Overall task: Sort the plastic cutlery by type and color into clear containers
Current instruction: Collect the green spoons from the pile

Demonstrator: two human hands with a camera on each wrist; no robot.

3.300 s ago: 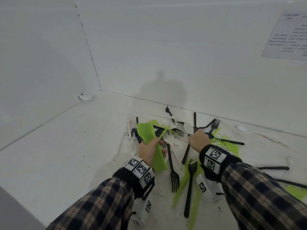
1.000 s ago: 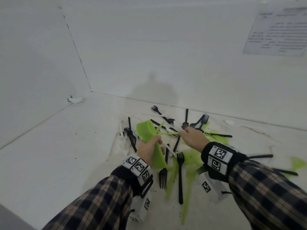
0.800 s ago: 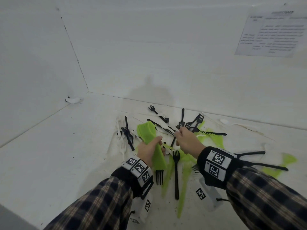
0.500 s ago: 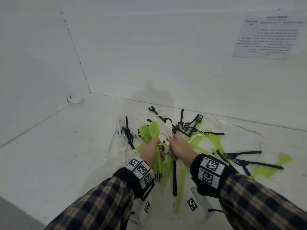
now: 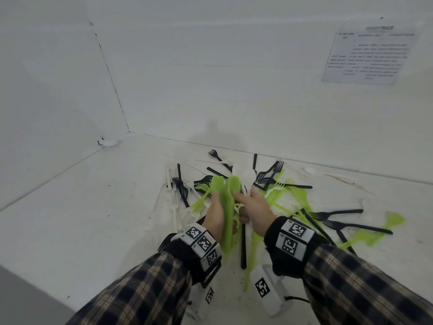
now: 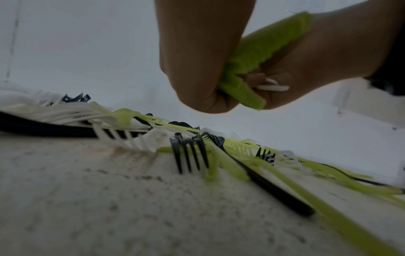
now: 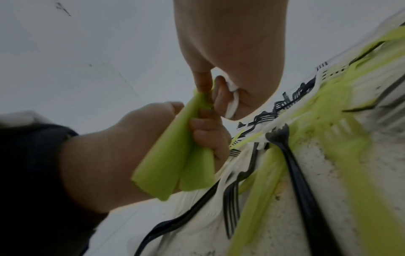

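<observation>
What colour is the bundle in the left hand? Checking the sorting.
Bright green; the bundle in the left hand shows best in the right wrist view.

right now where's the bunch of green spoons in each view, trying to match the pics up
Head: green spoon bundle sits centre, gripped by the left hand, bowls pointing away.
Left wrist: it runs diagonally through the fist at top centre-right.
Right wrist: its handle ends fan out at centre-left.
Shared landmark: the right hand, which touches the bundle.
</observation>
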